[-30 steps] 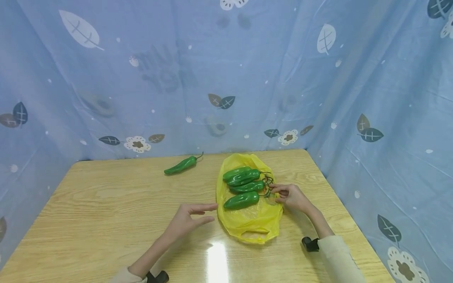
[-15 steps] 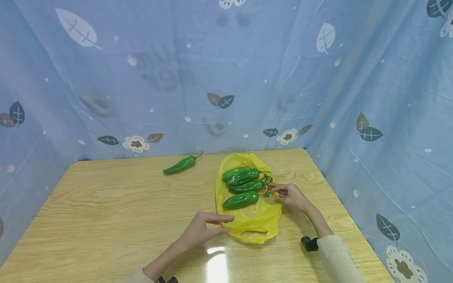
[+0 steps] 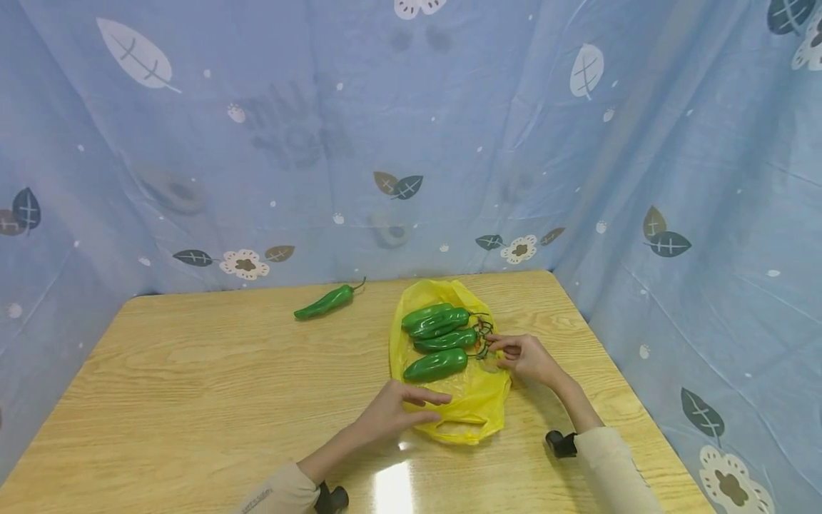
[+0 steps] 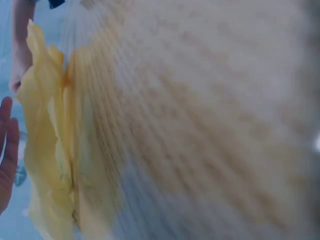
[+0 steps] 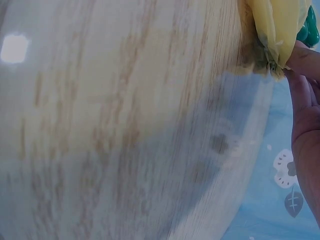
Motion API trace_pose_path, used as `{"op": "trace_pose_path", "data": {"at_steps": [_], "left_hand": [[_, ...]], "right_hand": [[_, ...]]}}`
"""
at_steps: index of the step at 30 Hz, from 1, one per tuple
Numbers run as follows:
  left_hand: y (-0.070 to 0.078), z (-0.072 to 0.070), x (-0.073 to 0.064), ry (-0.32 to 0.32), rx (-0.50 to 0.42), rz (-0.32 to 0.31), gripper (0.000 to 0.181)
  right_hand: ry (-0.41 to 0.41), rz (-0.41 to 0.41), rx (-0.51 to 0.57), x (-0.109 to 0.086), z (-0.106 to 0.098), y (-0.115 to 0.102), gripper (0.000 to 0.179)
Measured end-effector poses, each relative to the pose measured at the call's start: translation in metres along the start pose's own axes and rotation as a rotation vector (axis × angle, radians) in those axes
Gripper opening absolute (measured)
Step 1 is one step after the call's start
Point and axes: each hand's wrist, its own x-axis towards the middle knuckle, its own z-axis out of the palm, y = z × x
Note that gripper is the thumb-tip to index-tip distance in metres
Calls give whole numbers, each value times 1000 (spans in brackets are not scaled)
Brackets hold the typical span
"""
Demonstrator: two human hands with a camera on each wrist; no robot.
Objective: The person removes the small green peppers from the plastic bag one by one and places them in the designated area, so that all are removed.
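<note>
A yellow plastic bag [image 3: 478,396] lies spread on the table, with several long green peppers [image 3: 437,365] side by side on it, stems pointing right. My right hand [image 3: 529,358] pinches the bag's right edge beside the stems; the right wrist view shows the thumb and fingers [image 5: 299,87] on either side of the gathered plastic. Over the bag's near-left part is my left hand [image 3: 393,412], thumb and fingers spread apart with nothing between them. In the left wrist view its fingers [image 4: 7,160] appear just left of the bag [image 4: 47,150].
Another green pepper [image 3: 325,303] lies by itself toward the back of the wooden table [image 3: 212,378]. A blue curtain [image 3: 308,143] with leaf and flower prints hangs behind the table and along both sides.
My left hand has moved to the right, from beside the bag's left edge to over its near part. The right hand keeps its place at the bag's right edge.
</note>
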Motion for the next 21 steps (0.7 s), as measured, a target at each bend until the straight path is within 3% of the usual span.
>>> {"op": "trace_pose_path", "data": {"at_steps": [12, 21], "left_hand": [[-21, -10, 26, 46, 6, -133, 34], [-28, -22, 38, -6, 240, -113, 47]], "right_hand": [[-1, -3, 19, 0, 1, 1, 25], [-9, -4, 54, 1, 0, 2, 25]]}}
